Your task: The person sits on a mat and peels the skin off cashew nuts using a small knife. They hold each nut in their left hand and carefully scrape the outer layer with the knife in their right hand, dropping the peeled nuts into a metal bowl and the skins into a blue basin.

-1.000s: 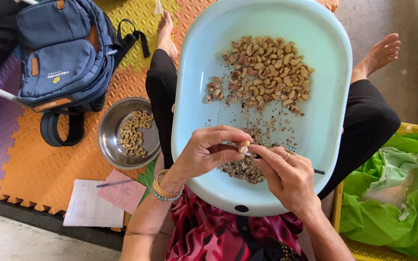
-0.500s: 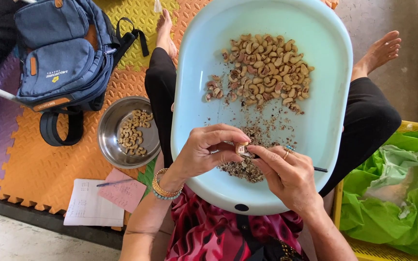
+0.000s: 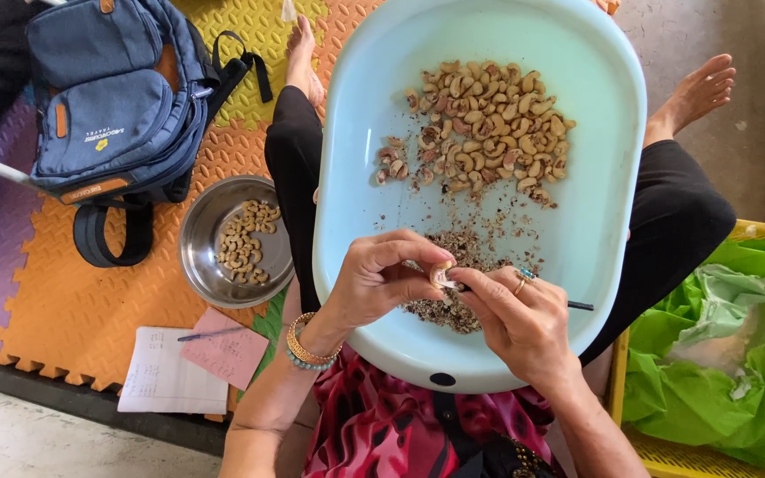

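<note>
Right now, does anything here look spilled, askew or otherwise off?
Nothing stands out. Brown skin flakes are scattered, but all inside the pale blue tub. The left hand holds a cashew; the right hand works it with a thin tool.

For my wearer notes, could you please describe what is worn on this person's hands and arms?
Both forearms are bare, with no sleeves. The left hand has gold bangles and a turquoise bead bracelet at the wrist. The right hand wears a gold ring with a blue stone.
</note>
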